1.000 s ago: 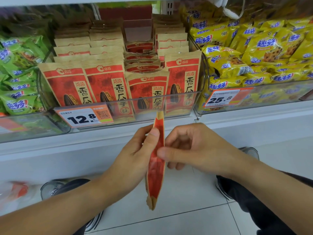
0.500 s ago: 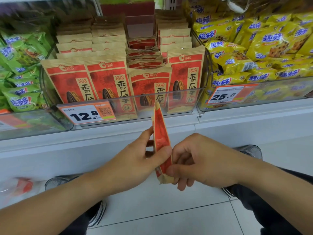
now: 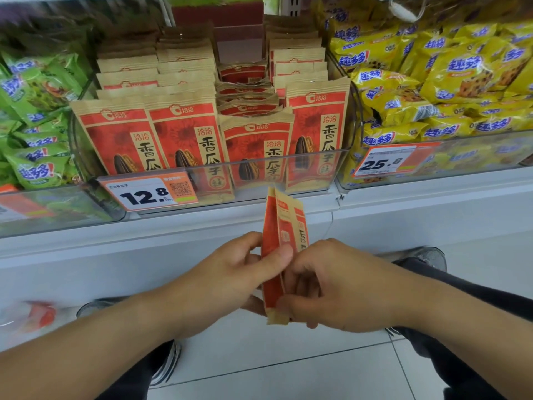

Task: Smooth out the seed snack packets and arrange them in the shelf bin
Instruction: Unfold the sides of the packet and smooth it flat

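left hand (image 3: 230, 280) grip: pinches seed packet (image 3: 281, 246) | right hand (image 3: 340, 287) grip: holds it too | shelf bin (image 3: 202, 180) at 12 o'clock

Green snack bags (image 3: 34, 116) left, yellow cookie bags (image 3: 450, 79) right (priced 25.8).

Seed packet (image 3: 284, 226) between both hands

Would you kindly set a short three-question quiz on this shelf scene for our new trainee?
1. True or false: both hands hold the red seed packet.
2. Which price tag is on the clear bin of seed packets: A 25.8, B 12.8?
3. Which front-row column of that bin sits lowest?

Key: 1 true: left hand and right hand pinch it. 2 B. 3 The third from the left.
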`<control>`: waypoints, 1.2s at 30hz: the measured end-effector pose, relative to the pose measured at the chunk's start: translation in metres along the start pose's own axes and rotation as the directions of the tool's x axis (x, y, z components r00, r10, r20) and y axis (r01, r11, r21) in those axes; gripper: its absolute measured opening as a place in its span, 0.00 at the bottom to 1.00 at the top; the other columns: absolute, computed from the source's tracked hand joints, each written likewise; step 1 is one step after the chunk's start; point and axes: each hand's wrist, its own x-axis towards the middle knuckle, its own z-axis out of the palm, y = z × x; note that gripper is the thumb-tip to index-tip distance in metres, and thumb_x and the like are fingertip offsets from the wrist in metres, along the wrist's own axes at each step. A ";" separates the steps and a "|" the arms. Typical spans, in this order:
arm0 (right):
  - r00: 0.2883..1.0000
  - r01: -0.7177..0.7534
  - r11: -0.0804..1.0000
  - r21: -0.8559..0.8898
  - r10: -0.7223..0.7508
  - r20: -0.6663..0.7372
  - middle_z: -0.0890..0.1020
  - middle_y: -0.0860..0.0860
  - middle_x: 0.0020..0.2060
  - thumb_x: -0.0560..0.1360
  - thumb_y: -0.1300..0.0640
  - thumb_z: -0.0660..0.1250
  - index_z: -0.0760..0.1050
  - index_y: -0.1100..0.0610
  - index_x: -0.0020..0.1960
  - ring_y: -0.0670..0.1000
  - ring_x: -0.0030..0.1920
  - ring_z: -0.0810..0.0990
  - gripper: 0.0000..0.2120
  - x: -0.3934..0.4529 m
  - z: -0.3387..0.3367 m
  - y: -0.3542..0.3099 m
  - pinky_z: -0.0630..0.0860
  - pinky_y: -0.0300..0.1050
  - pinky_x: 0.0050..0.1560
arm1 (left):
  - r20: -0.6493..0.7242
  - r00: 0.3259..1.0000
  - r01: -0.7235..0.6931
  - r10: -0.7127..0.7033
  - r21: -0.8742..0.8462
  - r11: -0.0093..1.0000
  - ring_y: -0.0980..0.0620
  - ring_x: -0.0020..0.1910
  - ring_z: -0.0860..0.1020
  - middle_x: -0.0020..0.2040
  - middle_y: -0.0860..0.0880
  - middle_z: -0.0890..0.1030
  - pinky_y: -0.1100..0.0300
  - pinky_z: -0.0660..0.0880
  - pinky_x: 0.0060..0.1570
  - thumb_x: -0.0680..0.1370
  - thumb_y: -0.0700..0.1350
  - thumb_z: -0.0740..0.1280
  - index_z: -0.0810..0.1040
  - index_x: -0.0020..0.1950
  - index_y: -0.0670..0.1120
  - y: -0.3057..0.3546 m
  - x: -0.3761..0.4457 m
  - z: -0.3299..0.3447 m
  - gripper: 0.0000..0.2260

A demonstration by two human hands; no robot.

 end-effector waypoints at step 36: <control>0.927 0.068 0.806 0.588 0.166 -0.335 0.85 0.61 0.40 0.71 0.64 0.76 0.79 0.62 0.46 0.55 0.35 0.84 0.08 0.003 -0.019 0.002 0.82 0.43 0.34 | -0.330 0.866 -0.214 0.375 0.433 0.875 0.66 0.56 0.78 0.55 0.64 0.80 0.65 0.76 0.53 0.74 0.62 0.63 0.63 0.72 0.67 -0.007 0.009 -0.004 0.26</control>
